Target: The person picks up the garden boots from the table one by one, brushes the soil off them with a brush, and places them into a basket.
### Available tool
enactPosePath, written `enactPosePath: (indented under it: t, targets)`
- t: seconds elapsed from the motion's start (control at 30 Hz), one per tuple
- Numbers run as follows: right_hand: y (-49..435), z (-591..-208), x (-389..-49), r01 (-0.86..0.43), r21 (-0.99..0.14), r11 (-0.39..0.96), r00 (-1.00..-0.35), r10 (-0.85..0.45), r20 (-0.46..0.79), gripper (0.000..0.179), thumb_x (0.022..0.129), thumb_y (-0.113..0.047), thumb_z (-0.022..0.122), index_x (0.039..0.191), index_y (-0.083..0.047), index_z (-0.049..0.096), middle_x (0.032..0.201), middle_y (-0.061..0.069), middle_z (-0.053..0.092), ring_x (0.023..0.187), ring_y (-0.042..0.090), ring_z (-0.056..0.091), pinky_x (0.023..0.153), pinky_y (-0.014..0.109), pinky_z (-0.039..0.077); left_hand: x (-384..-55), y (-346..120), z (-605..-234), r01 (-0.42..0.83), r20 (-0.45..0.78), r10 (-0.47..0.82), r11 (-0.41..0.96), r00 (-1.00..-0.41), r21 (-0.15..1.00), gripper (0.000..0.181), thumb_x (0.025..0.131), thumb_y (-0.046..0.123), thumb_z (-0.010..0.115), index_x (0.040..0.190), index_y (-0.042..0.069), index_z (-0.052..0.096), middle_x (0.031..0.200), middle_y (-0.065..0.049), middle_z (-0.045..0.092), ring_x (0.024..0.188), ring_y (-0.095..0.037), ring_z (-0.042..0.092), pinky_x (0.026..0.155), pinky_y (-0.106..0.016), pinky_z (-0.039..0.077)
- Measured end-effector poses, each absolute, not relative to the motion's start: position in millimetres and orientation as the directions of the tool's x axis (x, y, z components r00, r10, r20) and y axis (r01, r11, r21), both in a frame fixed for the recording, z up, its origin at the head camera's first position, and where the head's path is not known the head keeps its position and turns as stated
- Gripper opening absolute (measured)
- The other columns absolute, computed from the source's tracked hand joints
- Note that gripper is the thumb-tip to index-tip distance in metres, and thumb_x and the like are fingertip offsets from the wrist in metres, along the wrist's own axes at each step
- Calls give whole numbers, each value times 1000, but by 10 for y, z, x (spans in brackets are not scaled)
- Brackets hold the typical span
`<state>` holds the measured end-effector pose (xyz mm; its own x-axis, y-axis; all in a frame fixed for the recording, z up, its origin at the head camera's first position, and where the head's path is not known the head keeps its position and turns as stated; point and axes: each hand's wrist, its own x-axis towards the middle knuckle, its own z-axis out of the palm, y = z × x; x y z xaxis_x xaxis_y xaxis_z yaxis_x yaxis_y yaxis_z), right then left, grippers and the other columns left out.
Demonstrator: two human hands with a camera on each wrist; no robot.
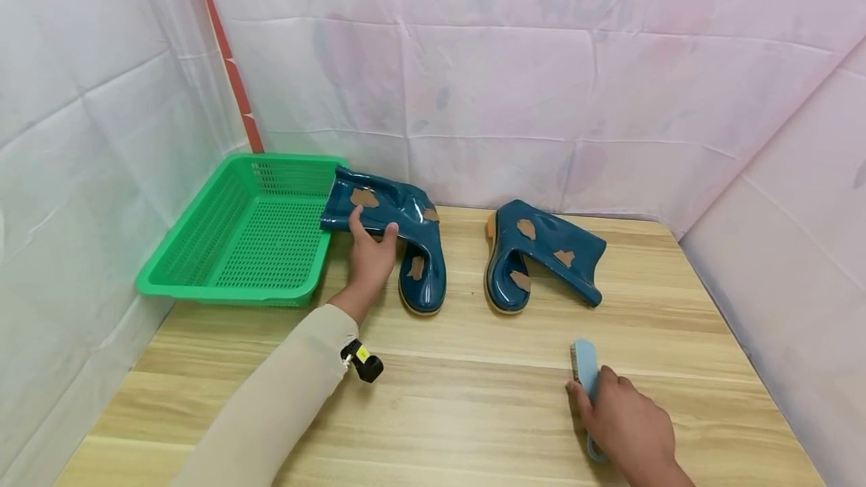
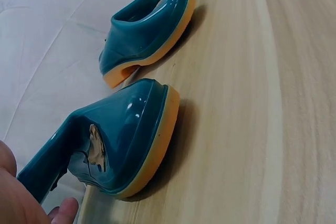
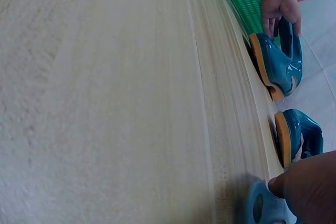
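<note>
A dark teal rubber boot [image 1: 425,276] with brown patches stands on its sole, its shaft bent over to the left. My left hand [image 1: 372,255] grips that folded shaft, the index finger lying across its top near a brown patch. Seen from the right wrist, the fingers of the left hand [image 3: 279,4] go round the shaft. The matching boot [image 1: 551,243] stands to the right, its shaft flopped rightward. In my right hand [image 1: 632,415] is a light blue scrub brush [image 1: 585,363], held by its handle near the front of the table, bristles facing left.
A green plastic basket [image 1: 230,293] with a slotted bottom sits at the back left, and the gripped boot's shaft end overlaps its right rim. The wood-grain table [image 1: 460,412] is bordered by white cloth [image 1: 501,96] at the back and both sides.
</note>
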<state>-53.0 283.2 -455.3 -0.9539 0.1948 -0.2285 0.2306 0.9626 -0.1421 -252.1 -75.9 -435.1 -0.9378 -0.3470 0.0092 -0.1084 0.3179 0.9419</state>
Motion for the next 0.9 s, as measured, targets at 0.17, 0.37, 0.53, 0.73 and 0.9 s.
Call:
enactPosePath:
  t: [0.17,0.37,0.53,0.73,0.9]
  targets:
    - [2843,-4578,-523,234,-152,960,-955,198,-221,76,99,-62,55,115,12,57,74,7,54,56,18,54,46,38,42,-2554,-728,-4364,-100,19,-377,295,-926,950,79,103,45,62,162,30,11,150,-22,48,128,-38,54,107,-54,41]
    - [2866,-4605,-532,222,-151,963,-960,189,-207,83,99,-66,53,124,14,55,79,9,58,58,18,56,47,38,42,-2569,-717,-4391,-70,17,-389,210,-921,975,83,102,39,64,163,36,8,115,-23,68,85,-36,72,84,-48,55]
    - [2889,-4628,-543,209,-148,967,-966,180,-186,84,99,-63,55,129,15,53,91,19,65,68,28,65,51,45,48,-2574,-705,-4387,-76,2,-400,178,-916,981,85,102,36,65,162,43,5,106,-21,70,76,-32,72,77,-43,57]
    - [2900,-4651,-537,210,-158,965,-968,183,-171,83,98,-61,59,132,15,54,104,27,67,85,41,70,57,51,52,-2590,-680,-4377,-69,-30,-393,86,-919,994,85,104,25,63,161,44,3,133,-29,58,81,-38,74,76,-43,60]
    - [2897,-4640,-535,203,-170,964,-973,178,-148,81,98,-59,62,131,15,55,103,27,68,84,41,70,57,51,52,-2624,-666,-4357,-44,-37,-384,10,-922,999,84,105,13,60,162,43,5,157,-28,31,88,-39,73,74,-46,60]
